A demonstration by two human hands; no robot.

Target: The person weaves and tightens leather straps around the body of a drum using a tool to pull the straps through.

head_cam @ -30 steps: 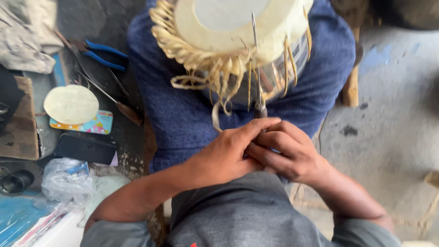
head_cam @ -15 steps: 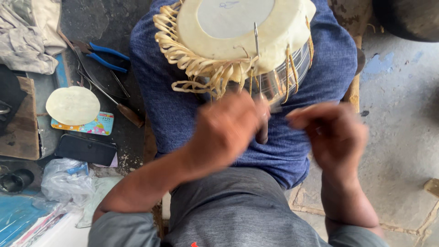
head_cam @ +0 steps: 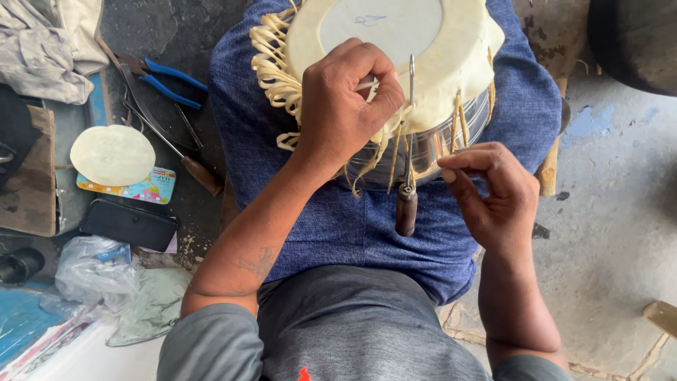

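A drum (head_cam: pixel 395 28) with a pale hide head and a shiny metal shell lies on my blue-clad lap. Loops of pale hide strap (head_cam: pixel 271 74) hang around its rim. My left hand (head_cam: pixel 349 99) rests on the near rim with its fingers closed on a pale strap. An awl (head_cam: pixel 407 176) with a dark wooden handle sticks through the lacing and hangs down just right of that hand. My right hand (head_cam: pixel 493 194) hovers right of the awl handle with thumb and fingers pinched together. I see nothing between them.
On the dark floor at left lie blue-handled pliers (head_cam: pixel 166 79), a long metal tool with a wooden handle (head_cam: pixel 176 152), a round pale hide disc (head_cam: pixel 111 154) on a colourful card, a black phone (head_cam: pixel 128 224), plastic bags (head_cam: pixel 95 271) and cloth (head_cam: pixel 49 42). Grey concrete lies at right.
My hands were clasped together below the drum. They have parted: the left has risen onto the drum rim and the right has drawn away to the right.
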